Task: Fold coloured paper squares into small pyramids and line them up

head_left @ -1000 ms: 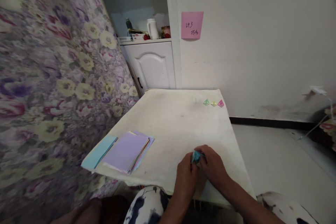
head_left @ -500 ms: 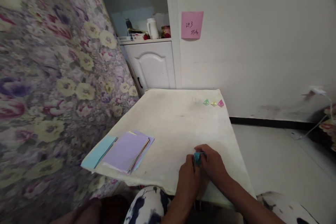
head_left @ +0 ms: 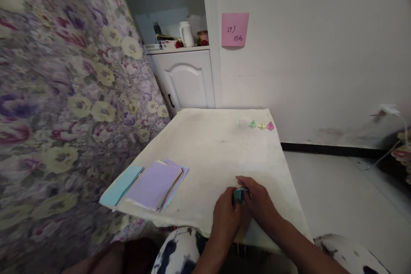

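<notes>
Near the table's front edge, a small folded piece of teal paper (head_left: 238,195) is held between my two hands. My left hand (head_left: 226,212) is closed on its left side, the fingertips pinching it. From the right, my right hand (head_left: 258,199) grips the other side, with the index finger reaching over the top. Parts of the paper are hidden behind the fingers. At the far right corner stand three small folded paper pieces: a green one (head_left: 252,124), a yellow one (head_left: 262,126) and a pink one (head_left: 270,126).
A stack of purple and other coloured paper (head_left: 154,184) lies on the table's left side, beside light blue sheets (head_left: 120,186). The table wears a cream cloth (head_left: 208,150). A floral curtain (head_left: 80,107) hangs at left. A pink note (head_left: 235,30) is on the wall.
Both hands have shifted slightly left with the teal paper. The paper has turned, so a different, flatter face of it shows between the fingers.
</notes>
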Action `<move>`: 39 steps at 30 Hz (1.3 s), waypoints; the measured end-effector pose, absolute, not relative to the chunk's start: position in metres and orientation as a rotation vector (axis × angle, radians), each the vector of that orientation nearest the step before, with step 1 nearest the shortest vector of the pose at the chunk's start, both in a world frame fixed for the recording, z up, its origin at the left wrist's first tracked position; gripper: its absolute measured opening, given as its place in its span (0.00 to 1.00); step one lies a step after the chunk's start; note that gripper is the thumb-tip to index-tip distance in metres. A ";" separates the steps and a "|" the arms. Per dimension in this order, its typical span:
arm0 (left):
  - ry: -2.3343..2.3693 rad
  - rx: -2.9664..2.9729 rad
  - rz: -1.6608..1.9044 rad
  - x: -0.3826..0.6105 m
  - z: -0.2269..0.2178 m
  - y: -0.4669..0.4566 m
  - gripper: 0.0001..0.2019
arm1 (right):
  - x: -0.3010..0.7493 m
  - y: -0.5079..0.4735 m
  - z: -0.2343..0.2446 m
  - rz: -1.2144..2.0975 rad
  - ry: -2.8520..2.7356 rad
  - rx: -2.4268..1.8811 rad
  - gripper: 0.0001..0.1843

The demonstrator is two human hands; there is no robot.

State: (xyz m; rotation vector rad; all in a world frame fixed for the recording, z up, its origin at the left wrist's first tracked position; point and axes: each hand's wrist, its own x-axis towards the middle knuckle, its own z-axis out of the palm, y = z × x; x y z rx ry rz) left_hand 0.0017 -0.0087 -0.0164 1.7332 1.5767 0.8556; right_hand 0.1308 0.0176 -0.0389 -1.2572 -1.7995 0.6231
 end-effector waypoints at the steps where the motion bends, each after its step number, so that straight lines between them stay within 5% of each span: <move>1: 1.562 1.721 0.865 0.001 -0.017 -0.008 0.14 | 0.131 0.018 -0.038 0.630 -1.764 -1.302 0.22; 7: 1.490 1.636 0.893 0.001 -0.021 -0.007 0.15 | 0.131 0.017 -0.026 0.572 -1.756 -1.601 0.06; 28: 1.606 1.677 0.886 -0.004 -0.027 -0.001 0.09 | 0.130 0.014 -0.022 0.819 -1.670 -1.483 0.03; 39: 1.532 1.624 0.902 -0.001 -0.019 -0.003 0.11 | 0.131 0.009 -0.019 0.597 -1.798 -1.439 0.05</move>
